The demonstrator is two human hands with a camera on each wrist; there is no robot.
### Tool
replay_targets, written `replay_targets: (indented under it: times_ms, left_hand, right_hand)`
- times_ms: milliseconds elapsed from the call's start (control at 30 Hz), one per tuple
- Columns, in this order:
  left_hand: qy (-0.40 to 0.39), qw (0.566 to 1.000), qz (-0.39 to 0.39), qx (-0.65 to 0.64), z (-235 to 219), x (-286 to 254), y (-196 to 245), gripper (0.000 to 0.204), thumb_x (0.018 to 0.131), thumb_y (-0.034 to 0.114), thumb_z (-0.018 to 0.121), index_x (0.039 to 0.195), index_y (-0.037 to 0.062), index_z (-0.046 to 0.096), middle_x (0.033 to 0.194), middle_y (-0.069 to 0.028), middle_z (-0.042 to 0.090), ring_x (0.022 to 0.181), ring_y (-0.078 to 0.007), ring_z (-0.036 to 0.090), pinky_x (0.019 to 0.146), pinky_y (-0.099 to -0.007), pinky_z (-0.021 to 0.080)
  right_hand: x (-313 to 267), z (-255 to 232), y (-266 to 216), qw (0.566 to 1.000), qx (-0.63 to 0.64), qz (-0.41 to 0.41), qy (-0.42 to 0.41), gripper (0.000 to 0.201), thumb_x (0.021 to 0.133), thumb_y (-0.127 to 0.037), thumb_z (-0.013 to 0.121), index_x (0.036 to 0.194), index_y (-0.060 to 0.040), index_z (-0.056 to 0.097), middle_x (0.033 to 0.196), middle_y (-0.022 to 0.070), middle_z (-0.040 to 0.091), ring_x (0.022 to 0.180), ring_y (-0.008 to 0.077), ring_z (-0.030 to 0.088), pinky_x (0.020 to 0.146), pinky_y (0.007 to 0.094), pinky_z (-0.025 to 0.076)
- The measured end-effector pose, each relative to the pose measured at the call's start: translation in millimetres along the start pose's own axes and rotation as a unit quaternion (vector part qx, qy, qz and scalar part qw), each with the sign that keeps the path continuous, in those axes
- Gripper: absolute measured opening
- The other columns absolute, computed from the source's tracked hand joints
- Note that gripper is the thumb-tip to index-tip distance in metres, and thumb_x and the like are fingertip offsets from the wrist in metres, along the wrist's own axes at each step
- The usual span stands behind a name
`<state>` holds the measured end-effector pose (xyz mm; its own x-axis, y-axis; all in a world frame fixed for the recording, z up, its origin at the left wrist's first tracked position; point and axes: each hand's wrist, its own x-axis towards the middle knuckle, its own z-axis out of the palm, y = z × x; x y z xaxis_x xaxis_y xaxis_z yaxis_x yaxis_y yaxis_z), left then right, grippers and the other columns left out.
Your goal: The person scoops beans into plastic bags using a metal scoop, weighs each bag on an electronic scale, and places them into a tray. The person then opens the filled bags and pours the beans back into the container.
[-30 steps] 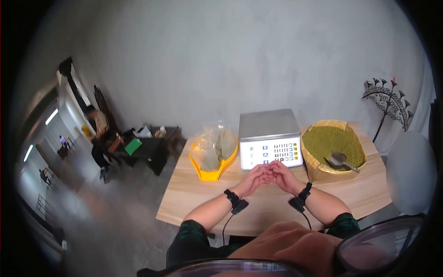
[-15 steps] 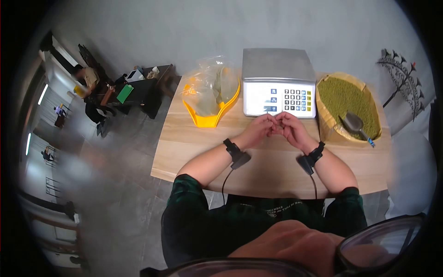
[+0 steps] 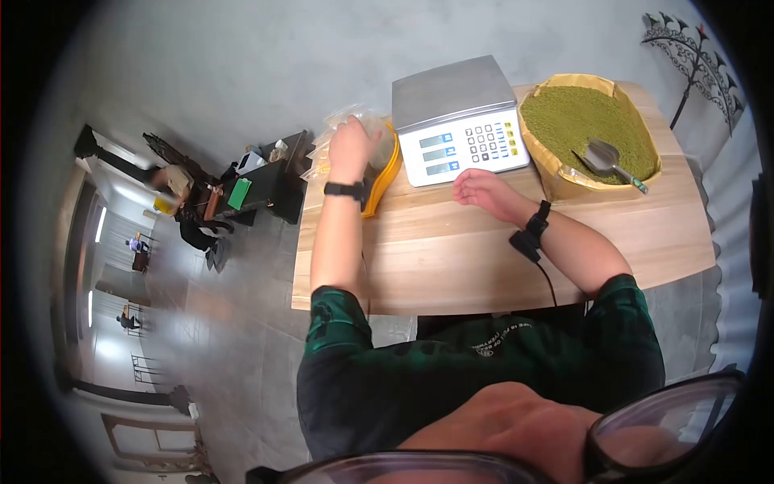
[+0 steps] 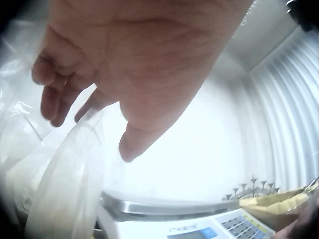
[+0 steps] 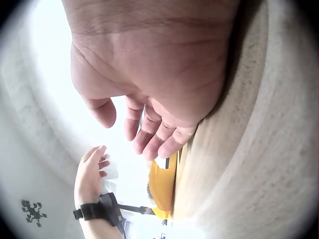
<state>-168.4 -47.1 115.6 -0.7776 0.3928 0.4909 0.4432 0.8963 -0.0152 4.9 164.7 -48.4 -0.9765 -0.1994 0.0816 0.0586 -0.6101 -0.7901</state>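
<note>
My left hand [image 3: 352, 152] is over the clear plastic bags [image 3: 321, 155] at the table's left. In the left wrist view its fingers bend loosely at the top of a bag [image 4: 67, 186], with the thumb held apart. A yellow plastic holder [image 3: 389, 173] stands around the bags, partly hidden by the hand and forearm. My right hand [image 3: 487, 194] is relaxed and holds nothing, just in front of the white electronic scale [image 3: 419, 151]. In the right wrist view its fingers are gently bent.
Right of the scale stands a paper sack [image 3: 564, 184] full of small green beans [image 3: 580, 121], a metal scoop [image 3: 601, 156] lying on them. The wooden table [image 3: 451, 266] ends close to my body. A black candelabra [image 3: 689, 60] stands behind at right. A person [image 3: 173, 184] sits far left.
My hands were together in front of the scale; the left has moved away to the bags at left. The right has stayed near the scale. The scale's display now shows uncovered.
</note>
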Motion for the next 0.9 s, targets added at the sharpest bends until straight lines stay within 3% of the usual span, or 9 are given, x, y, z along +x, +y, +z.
replay_targets:
  times_ms: [67,267,400,500,600,667,800,867,900]
  left_hand:
    - [-0.145,0.989,-0.011,0.018,7,14,-3,0.04,0.082,0.034,0.069,0.102,-0.0008,0.069,0.104,-0.0231,0.069,0.1,-0.0397,0.066,0.087,-0.0475,0.053]
    - [-0.119,0.992,-0.014,0.034,27,34,-18,0.03,0.083,0.026,0.064,0.098,0.0013,0.071,0.101,-0.0227,0.07,0.098,-0.0401,0.067,0.086,-0.0447,0.054]
    - [-0.058,0.996,-0.041,0.06,-11,28,6,0.029,0.082,0.026,0.064,0.097,0.0017,0.071,0.1,-0.0218,0.07,0.099,-0.0414,0.066,0.083,-0.0435,0.054]
    - [0.016,0.997,0.0,0.072,-42,31,15,0.029,0.083,0.028,0.066,0.092,0.0003,0.069,0.083,-0.0189,0.07,0.083,-0.0335,0.07,0.07,-0.0415,0.054]
    - [-0.039,0.986,0.023,-0.158,-61,39,18,0.025,0.088,0.026,0.066,0.087,0.0006,0.067,0.064,-0.0081,0.063,0.062,-0.0171,0.062,0.056,-0.0338,0.048]
    - [-0.1,0.872,0.005,-0.479,-67,29,35,0.021,0.093,0.023,0.065,0.084,0.0035,0.065,0.063,0.0023,0.056,0.056,-0.0049,0.05,0.049,-0.025,0.039]
    - [-0.135,0.778,-0.013,-0.614,-61,-7,74,0.016,0.096,0.019,0.064,0.088,0.0056,0.065,0.069,0.0048,0.059,0.057,-0.0042,0.051,0.05,-0.0209,0.037]
    - [-0.217,0.689,-0.011,-0.692,-51,-22,84,0.016,0.096,0.02,0.064,0.093,0.005,0.065,0.075,0.002,0.063,0.061,-0.0045,0.054,0.053,-0.0208,0.041]
    - [-0.217,0.687,-0.009,-0.694,-51,-27,90,0.016,0.096,0.02,0.064,0.093,0.005,0.065,0.075,0.002,0.063,0.061,-0.0045,0.054,0.053,-0.0208,0.041]
  right_hand:
    - [0,-1,1,1.0,-0.002,0.011,-0.011,0.013,0.096,-0.011,0.054,0.105,-0.0034,0.059,0.1,0.0079,0.062,0.096,0.0173,0.061,0.089,0.0309,0.05]
    - [2,-4,4,1.0,0.003,0.001,-0.028,0.013,0.096,-0.01,0.054,0.106,-0.004,0.06,0.099,0.0079,0.063,0.095,0.0167,0.061,0.087,0.0303,0.05]
    - [3,-5,5,1.0,0.007,0.002,-0.031,0.013,0.096,-0.01,0.053,0.106,-0.0048,0.06,0.099,0.0074,0.063,0.094,0.0166,0.061,0.088,0.0303,0.05]
    - [2,-2,3,0.999,0.007,0.006,-0.034,0.017,0.098,-0.013,0.053,0.111,-0.0056,0.059,0.102,0.0067,0.062,0.095,0.0157,0.06,0.089,0.0296,0.05]
    - [-3,15,-2,1.0,-0.004,-0.011,-0.015,0.028,0.101,-0.02,0.052,0.126,-0.0072,0.054,0.117,0.0099,0.061,0.104,0.0184,0.06,0.093,0.0328,0.049]
    - [-8,32,-10,0.998,0.052,-0.031,-0.027,0.042,0.103,-0.032,0.049,0.139,-0.0097,0.045,0.133,0.0132,0.054,0.115,0.0242,0.057,0.098,0.0386,0.047]
    - [-17,59,-33,0.981,0.191,0.01,0.007,0.049,0.104,-0.04,0.045,0.144,-0.0113,0.04,0.14,0.0145,0.05,0.121,0.0297,0.054,0.1,0.0436,0.046]
    - [-21,65,-45,0.963,0.262,-0.061,-0.031,0.051,0.104,-0.044,0.043,0.143,-0.0119,0.041,0.137,0.0137,0.052,0.118,0.0311,0.055,0.098,0.0437,0.047]
    - [-24,68,-53,0.963,0.26,-0.062,-0.03,0.051,0.104,-0.044,0.043,0.143,-0.0119,0.041,0.137,0.0137,0.052,0.118,0.0311,0.055,0.098,0.0437,0.047]
